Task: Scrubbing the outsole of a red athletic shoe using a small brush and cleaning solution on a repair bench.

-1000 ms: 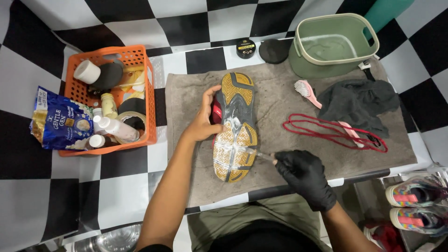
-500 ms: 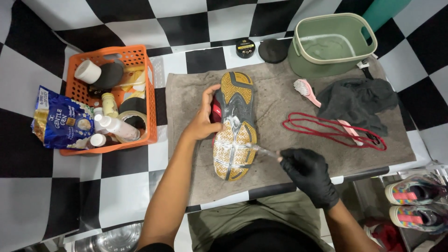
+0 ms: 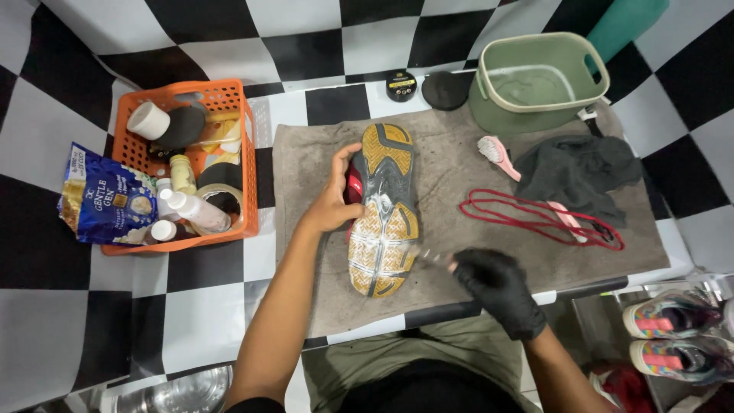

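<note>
Black & white checkered sheet (image 3: pixel 92 321) covers the work surface and runs up the back across the top of the frame; a grey towel (image 3: pixel 451 176) lies flat over it at centre. Upper left: orange basket (image 3: pixel 248 145) w/ tape rolls, bottles, a sponge; blue pouch (image 3: pixel 103 200) leans on its left side. Upper right: green tub (image 3: pixel 535 80) w/ water, two dark round tins just left of it. On the towel's right half: pink brush (image 3: pixel 497 155), dark cloth (image 3: pixel 581 172), red laces (image 3: pixel 535 218) in a loose loop. Lower right corner: colourful sneakers (image 3: pixel 673 336) on a lower level. Bottom left edge: part of a metal bowl (image 3: pixel 183 394). Shoe (image 3: pixel 382 210) lies sole-up mid-towel, yellow & grey tread w/ white foam on its lower half. Left hand (image 3: pixel 336 195), bare, is clamped on the shoe's left edge, fingers wrapped over the side. Right hand (image 3: pixel 497 287), black glove, is closed round a thin brush handle (image 3: pixel 432 258), tip at the sole's lower right edge. Vs half a sec ago: brush tip has pulled back from over the sole to its right edge, gloved hand a bit lower; shoe, left hand & everything else unchanged.
</note>
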